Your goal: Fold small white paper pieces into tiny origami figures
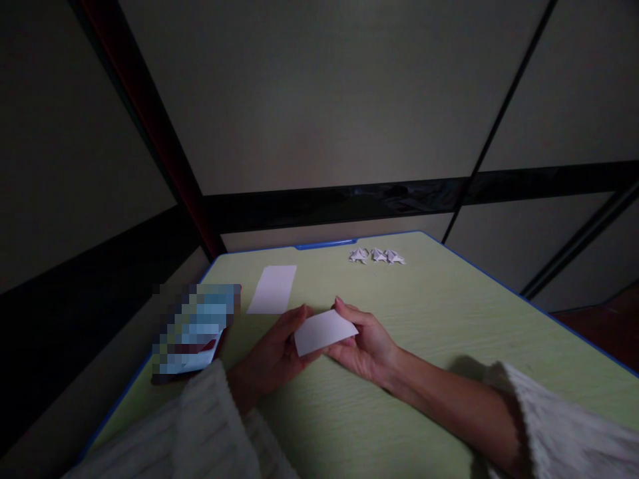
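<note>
A small white paper sheet (323, 330) is held just above the pale green table (439, 319), between both my hands. My left hand (272, 356) grips its left end with fingers curled round the edge. My right hand (364, 342) pinches its right end, thumb on top. Both arms wear white knitted sleeves. A second white paper sheet (272, 289) lies flat on the table just beyond my left hand.
Three small folded white paper figures (377, 256) sit in a row near the table's far edge. A blurred blue and white packet (196, 327) lies at the left edge. The table has a blue rim (324, 244); dark-framed wall panels stand behind it.
</note>
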Action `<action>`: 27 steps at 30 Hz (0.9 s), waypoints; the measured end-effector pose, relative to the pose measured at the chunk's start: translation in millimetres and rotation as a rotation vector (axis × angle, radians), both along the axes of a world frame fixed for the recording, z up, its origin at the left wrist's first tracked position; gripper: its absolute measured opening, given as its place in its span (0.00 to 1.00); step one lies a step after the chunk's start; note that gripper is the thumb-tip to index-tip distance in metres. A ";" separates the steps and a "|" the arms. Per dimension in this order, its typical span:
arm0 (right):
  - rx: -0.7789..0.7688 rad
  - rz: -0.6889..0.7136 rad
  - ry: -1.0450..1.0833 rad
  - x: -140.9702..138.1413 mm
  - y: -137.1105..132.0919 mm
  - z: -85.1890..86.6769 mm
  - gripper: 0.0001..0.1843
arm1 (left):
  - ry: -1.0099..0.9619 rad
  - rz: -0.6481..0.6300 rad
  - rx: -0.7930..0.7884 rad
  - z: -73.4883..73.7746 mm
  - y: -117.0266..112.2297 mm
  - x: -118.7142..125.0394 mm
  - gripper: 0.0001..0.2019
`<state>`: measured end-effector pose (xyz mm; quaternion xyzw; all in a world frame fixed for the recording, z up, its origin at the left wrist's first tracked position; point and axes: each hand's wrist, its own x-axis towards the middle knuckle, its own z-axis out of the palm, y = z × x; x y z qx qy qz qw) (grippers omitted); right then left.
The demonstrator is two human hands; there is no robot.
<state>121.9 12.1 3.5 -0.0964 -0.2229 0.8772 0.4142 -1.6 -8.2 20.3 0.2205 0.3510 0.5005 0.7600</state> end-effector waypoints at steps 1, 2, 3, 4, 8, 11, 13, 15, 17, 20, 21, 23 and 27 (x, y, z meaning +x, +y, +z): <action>-0.001 -0.001 -0.002 0.2 -0.1 0.1 0.14 | -0.012 -0.007 -0.004 0.4 -0.4 0.0 0.07; -0.007 -0.003 -0.006 0.4 -0.3 0.3 0.14 | -0.023 -0.016 -0.006 0.8 -0.8 0.0 0.07; -0.013 -0.004 -0.009 0.6 -0.6 0.5 0.14 | -0.030 -0.026 -0.009 1.2 -1.1 0.1 0.07; -0.021 -0.003 -0.012 0.6 -1.0 0.8 0.13 | -0.036 -0.035 -0.013 1.4 -1.3 0.1 0.07; -0.027 0.023 0.006 -1.1 -4.1 0.6 0.14 | -0.021 -0.050 -0.021 1.6 -1.7 0.3 0.08; -0.014 0.040 0.030 -1.4 -6.4 1.3 0.16 | -0.019 -0.054 -0.040 1.5 -2.3 -0.7 0.10; -0.027 0.034 0.035 1.1 -5.9 4.5 0.17 | -0.045 -0.043 -0.040 1.6 -2.5 -2.5 0.11; -0.043 -0.011 0.035 5.7 -2.7 9.7 0.18 | -0.076 -0.033 -0.030 2.2 -2.0 -4.4 0.14; -0.005 -0.086 0.029 10.5 2.6 14.4 0.18 | -0.099 -0.036 -0.018 3.5 -0.5 -4.9 0.17; 0.111 -0.184 -0.066 13.4 10.5 15.1 0.15 | -0.106 -0.028 0.022 4.8 2.6 -1.8 0.18; 0.172 -0.193 -0.129 12.9 12.2 13.6 0.14 | -0.092 -0.029 0.040 4.6 3.5 -0.1 0.17; 0.270 -0.217 -0.254 10.8 13.7 9.4 0.15 | -0.031 -0.027 0.089 3.5 4.7 3.0 0.14; 0.373 -0.203 -0.402 8.3 12.5 5.1 0.17 | 0.166 0.005 0.247 1.6 5.2 3.8 0.10</action>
